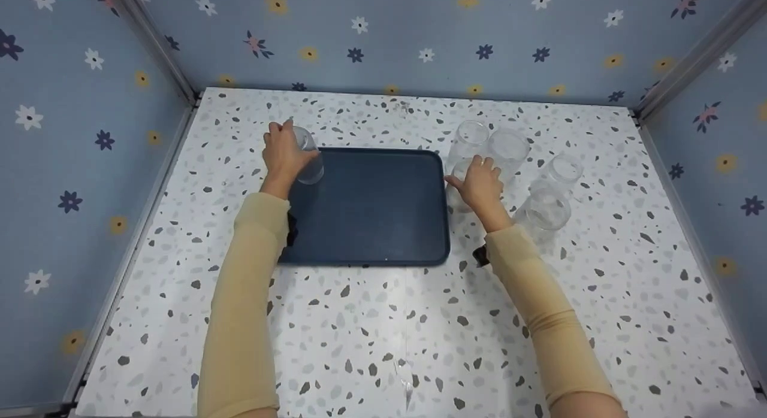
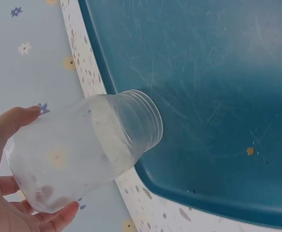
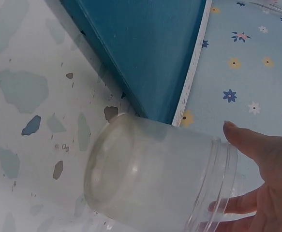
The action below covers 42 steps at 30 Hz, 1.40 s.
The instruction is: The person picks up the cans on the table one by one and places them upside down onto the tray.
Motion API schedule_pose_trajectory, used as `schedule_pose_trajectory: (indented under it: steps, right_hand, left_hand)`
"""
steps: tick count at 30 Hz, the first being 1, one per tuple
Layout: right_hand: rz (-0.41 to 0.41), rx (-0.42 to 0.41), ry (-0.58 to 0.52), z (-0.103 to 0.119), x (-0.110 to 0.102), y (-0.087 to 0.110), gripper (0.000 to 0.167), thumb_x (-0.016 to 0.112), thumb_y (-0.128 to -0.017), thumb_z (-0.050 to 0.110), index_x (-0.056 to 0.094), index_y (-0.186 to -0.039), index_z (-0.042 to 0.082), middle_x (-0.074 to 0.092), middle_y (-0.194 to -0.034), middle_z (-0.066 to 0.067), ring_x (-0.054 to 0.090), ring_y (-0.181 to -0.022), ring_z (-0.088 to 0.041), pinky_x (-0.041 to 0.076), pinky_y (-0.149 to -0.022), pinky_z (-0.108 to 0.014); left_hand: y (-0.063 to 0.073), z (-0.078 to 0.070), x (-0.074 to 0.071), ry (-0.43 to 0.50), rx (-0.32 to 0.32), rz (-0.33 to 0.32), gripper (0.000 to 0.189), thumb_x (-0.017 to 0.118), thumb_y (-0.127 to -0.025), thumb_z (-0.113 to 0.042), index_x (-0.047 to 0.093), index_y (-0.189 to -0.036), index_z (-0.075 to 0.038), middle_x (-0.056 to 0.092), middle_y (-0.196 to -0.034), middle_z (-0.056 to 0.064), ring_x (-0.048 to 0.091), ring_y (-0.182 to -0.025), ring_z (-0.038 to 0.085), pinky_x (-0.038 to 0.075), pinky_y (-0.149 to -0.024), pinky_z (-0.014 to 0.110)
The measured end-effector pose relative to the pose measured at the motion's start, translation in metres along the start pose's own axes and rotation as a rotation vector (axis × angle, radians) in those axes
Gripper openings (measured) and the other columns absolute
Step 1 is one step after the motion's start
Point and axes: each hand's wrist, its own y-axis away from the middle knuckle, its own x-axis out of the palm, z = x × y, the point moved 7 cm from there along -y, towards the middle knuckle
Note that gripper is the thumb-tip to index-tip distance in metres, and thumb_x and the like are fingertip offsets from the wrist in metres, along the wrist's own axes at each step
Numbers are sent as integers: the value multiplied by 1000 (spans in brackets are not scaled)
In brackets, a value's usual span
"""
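Left hand [image 1: 283, 156] grips inverted clear jar [image 2: 78, 150] round its base, leaving threaded mouth free at far-left corner of blue tray [image 1: 371, 211]; contact unclear. Right hand [image 1: 481, 187] spans rim of mouth-up jar [image 3: 153, 174] just right of tray; can't tell if fingers close on it. Four other jars [image 1: 546, 209] crowd its far and right sides.

Head view: bright, even lighting; pale sheen on desk [image 1: 371, 328] toward near edge. Left wrist view: hazy glare on tray [image 2: 228, 67]. Right wrist view: dimmer, greyer; soft shadow borders tray edge.
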Motion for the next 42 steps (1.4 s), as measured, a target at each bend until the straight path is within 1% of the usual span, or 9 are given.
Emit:
schedule_pose_trajectory:
  steps: [4,9,17,26,31,36,42]
  right_hand:
    - [-3,-7,-9,1,0,0,74,59,-79,51,38,-122,-5,38,-118,-25,41,-104,-43,42,-72,-55]
    - [-5,-1,-14,1,0,1,73,59,-80,49,38,-123,-5,38,-118,-25,40,-105,-42,42,-73,-55]
    - [-9,5,-25,0,2,1,70,60,-80,47,38,-123,-4,38,-119,-24,39,-106,-41,41,-75,-54]
    - [-13,3,-37,-2,2,1,70,59,-80,46,38,-126,-3,36,-122,-24,38,-107,-42,41,-75,-54]
    - [-14,7,-52,-3,1,3,70,59,-79,45,39,-126,-4,36,-123,-24,37,-109,-42,41,-76,-54]
    - [-39,-2,-48,-4,0,5,71,60,-79,46,40,-126,-4,38,-121,-23,38,-108,-41,42,-76,-52]
    - [-56,-16,-61,-4,-2,6,70,61,-79,43,40,-126,-3,38,-122,-23,38,-107,-41,41,-77,-52]
  left_hand:
    - [-2,4,-3,-18,-21,34,79,71,-73,-28,32,-136,-1,31,-127,24,34,-114,39,36,-86,53]
    - [-6,7,-4,-29,-41,62,78,72,-73,-27,32,-135,0,30,-128,25,32,-116,40,33,-88,54]
    - [-11,8,-6,-45,-54,77,77,71,-73,-25,31,-135,1,30,-128,26,31,-117,40,32,-89,55]
    - [-14,10,-6,-63,-63,104,77,70,-75,-25,30,-135,2,29,-128,27,31,-117,40,32,-89,55]
    - [-15,12,-6,-54,-75,117,79,69,-75,-24,27,-137,1,28,-128,27,31,-117,40,31,-90,56]
    - [-16,11,-6,-46,-66,121,78,68,-76,-23,26,-137,1,28,-128,27,31,-117,40,31,-90,55]
    - [-17,13,-5,-36,-58,127,79,68,-76,-23,24,-138,0,28,-129,28,29,-118,40,30,-92,54]
